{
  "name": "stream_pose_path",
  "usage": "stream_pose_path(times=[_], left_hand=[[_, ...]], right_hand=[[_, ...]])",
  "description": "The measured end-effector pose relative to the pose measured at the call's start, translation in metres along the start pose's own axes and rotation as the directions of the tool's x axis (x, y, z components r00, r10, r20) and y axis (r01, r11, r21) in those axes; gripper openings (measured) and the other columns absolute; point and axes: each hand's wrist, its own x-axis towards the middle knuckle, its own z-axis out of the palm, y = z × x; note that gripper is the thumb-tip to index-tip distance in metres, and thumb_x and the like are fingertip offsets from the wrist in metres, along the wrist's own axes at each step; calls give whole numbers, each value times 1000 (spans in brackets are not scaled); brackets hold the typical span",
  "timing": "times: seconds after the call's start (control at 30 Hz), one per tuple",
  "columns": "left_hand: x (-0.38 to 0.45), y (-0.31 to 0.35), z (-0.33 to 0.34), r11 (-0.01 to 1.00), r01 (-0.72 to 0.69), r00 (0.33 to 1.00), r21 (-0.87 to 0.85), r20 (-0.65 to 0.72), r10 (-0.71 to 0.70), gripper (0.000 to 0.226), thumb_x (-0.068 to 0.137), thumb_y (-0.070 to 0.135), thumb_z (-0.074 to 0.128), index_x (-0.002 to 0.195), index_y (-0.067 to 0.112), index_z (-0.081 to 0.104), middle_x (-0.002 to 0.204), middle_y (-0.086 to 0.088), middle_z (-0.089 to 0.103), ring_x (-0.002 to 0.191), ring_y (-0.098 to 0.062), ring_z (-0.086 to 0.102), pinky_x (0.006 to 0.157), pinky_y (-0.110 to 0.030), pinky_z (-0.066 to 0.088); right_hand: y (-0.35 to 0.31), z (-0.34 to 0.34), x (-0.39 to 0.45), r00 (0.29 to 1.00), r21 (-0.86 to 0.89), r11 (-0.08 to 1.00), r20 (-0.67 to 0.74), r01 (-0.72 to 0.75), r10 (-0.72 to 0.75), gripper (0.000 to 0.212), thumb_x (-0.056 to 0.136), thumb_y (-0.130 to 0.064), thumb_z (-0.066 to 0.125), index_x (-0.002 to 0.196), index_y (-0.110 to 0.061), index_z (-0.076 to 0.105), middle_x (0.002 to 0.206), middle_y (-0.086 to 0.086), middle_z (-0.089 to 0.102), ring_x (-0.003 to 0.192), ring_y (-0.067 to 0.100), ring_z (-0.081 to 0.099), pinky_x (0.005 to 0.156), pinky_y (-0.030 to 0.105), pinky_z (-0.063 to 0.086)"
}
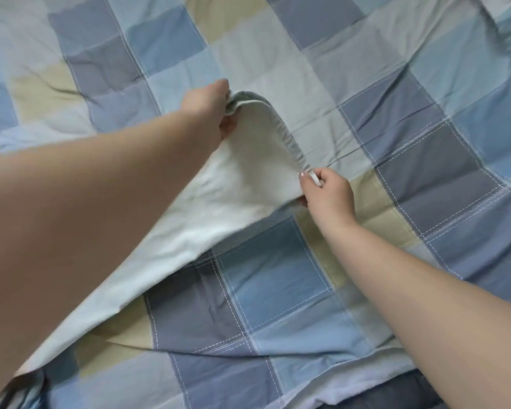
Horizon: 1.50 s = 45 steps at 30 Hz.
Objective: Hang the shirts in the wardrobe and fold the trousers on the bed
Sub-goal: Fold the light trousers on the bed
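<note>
While the left hand (210, 110) grips the pale trousers (242, 178) at centre frame, the right hand (328, 196) pinches their waistband above the checked bedcover (396, 84).

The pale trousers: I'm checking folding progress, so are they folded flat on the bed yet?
Not yet. The pale trousers are held up above the checked bedcover, the left hand and right hand gripping the gathered waistband.

Both arms outstretched, left hand (208, 106) gripping, right hand (328, 191) pinching
</note>
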Motion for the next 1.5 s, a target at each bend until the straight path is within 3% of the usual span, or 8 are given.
stream_pose_path(times=[0.1, 0.23, 0.37, 0.5, 0.7, 1.07, 1.27, 1.5], left_hand=[[20, 8, 16, 999, -30, 999, 39, 20, 29, 23, 92, 23, 56, 71, 18, 51, 72, 0, 55, 56, -13, 55, 53, -21, 48], [32, -3, 22, 986, -33, 995, 164, 99, 17, 18, 94, 39, 53, 87, 23, 56, 83, 7, 61, 75, -8, 63, 61, -22, 50], [38, -36, 7, 933, -157, 984, 323, 127, 122, 23, 94, 45, 52, 94, 22, 57, 97, 3, 62, 80, -10, 60, 71, -28, 46], [18, -102, -34, 576, -477, 864, 663, 234, 446, 17, 90, 33, 61, 90, 17, 66, 99, -10, 65, 90, -22, 58, 83, -30, 44], [-24, -178, -88, 46, -670, 699, 741, 608, 378, 29, 72, 10, 77, 93, 5, 58, 139, -17, 47, 131, -38, 41, 104, -51, 36], [-82, -219, -129, 147, -667, 696, 731, 539, 474, 41, 60, -21, 63, 95, 1, 65, 106, -16, 64, 94, -42, 61, 77, -48, 51], [-102, -237, -192, 279, -471, 850, 837, 346, 396, 40, 71, -13, 58, 105, 5, 65, 114, -12, 60, 104, -38, 54, 87, -44, 44], [-115, -254, -303, 386, -384, 904, 839, 256, 343, 24, 79, -3, 62, 99, 10, 66, 104, -6, 58, 100, -28, 54, 83, -32, 39]], right_hand=[[3, 4, 17, 996, 51, 995, 35, -81, 79, 26, 92, -34, 56, 70, -21, 58, 51, -10, 61, 51, 1, 61, 49, 20, 43], [10, 12, 33, 973, 77, 975, 116, -209, 200, 24, 90, -33, 57, 75, -14, 59, 80, 11, 70, 87, 34, 69, 85, 49, 54], [16, 11, 34, 983, -142, 977, 71, -158, 169, 23, 90, -41, 53, 78, -23, 61, 79, 2, 63, 84, 27, 59, 73, 31, 46], [13, 9, 36, 981, -143, 979, 107, -145, 161, 36, 93, -43, 50, 91, -11, 67, 102, 15, 66, 94, 27, 61, 83, 36, 48], [10, 14, 46, 857, 303, 826, 373, -475, 355, 11, 94, -24, 58, 85, -19, 61, 97, 2, 67, 89, 16, 64, 69, 30, 55], [36, -66, 41, 910, 459, 808, 0, -369, 416, 9, 93, -11, 58, 94, -20, 62, 94, -3, 65, 87, 10, 62, 78, 29, 54], [38, -4, -43, 849, 571, 682, 51, -457, 526, 47, 96, -23, 56, 139, -16, 40, 119, 1, 59, 102, 14, 60, 89, 35, 49], [23, 171, -186, 735, 403, 622, 471, -671, 488, 7, 96, -21, 54, 90, -21, 51, 101, 0, 63, 92, 11, 61, 81, 31, 46]])
